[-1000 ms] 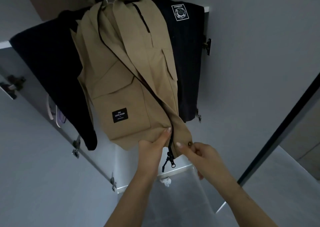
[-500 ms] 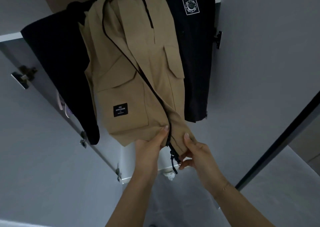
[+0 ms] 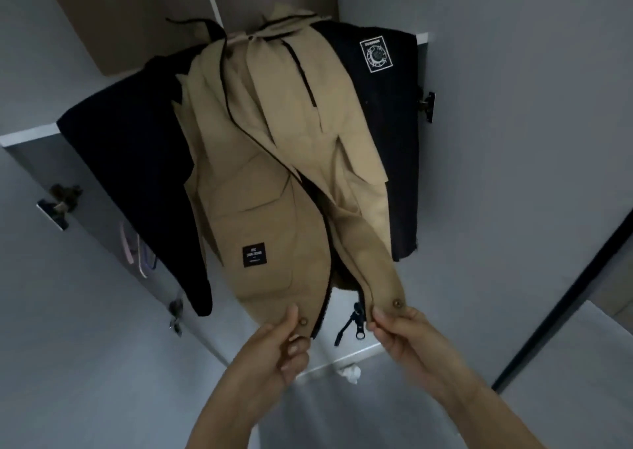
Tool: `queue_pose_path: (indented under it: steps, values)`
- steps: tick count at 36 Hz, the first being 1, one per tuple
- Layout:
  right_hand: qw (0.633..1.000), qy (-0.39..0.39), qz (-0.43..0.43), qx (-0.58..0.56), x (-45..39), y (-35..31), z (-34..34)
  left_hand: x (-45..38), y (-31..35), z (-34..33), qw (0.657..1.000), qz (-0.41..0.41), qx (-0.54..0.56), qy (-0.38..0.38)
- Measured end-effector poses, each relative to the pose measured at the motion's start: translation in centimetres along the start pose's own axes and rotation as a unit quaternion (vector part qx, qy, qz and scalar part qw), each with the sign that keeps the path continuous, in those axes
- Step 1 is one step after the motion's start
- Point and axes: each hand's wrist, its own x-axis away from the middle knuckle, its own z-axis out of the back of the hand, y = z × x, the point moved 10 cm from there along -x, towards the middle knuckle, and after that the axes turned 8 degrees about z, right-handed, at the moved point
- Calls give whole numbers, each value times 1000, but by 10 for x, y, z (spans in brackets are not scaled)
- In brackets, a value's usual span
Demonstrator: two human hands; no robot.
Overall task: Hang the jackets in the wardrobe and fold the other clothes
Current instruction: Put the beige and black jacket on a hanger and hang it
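From the head view, the tan jacket (image 3: 274,188) hangs in the open wardrobe (image 3: 423,37), in front of two dark jackets, one at its left (image 3: 133,174) and one at its right (image 3: 387,129) with a white patch. The left hand (image 3: 274,349) pinches the left front hem beside a snap, and the right hand (image 3: 400,332) pinches the right front hem just under its own snap; the two fronts are parted, with the zip pulls (image 3: 352,325) dangling between them. The likely risk is pulling down too hard on both hems, which could drag the jacket off its hanger, hidden at the top, or tilt it sideways against the dark jackets. If the zip is to be joined, the loose pulls could slip or catch the cloth. There is no bench; the jacket hangs free above a pale floor (image 3: 342,421), where a small white scrap (image 3: 351,373) lies near the wardrobe's foot. Grey doors (image 3: 68,311) with hinges stand open at left, a grey wall at right, and the light is dim.
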Motion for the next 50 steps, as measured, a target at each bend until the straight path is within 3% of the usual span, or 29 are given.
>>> queue_pose_path:
  steps: [3,7,12,20,28,36,44,50]
  values:
    - [1000,-5,8,2,3,5,-14,12,-3,-2,994,28,47,-98]
    - [999,4,33,15,7,10,-22,17,2,-2,993,4,0,-118]
    - [996,20,72,50,21,7,-25,17,10,-1,986,-71,-124,-86]
    - [979,39,162,114,47,-6,-40,36,27,-2,976,-209,-60,17]
    - [953,76,230,182,57,-10,-45,36,4,-5,980,-189,-17,65]
    - [961,62,227,143,55,-4,-47,38,7,-14,976,-218,-11,14]
    - [963,68,225,129,53,-2,-43,38,1,-13,972,-230,-24,43]
    - [974,94,197,58,49,6,-36,37,-9,-14,969,-225,-66,74]
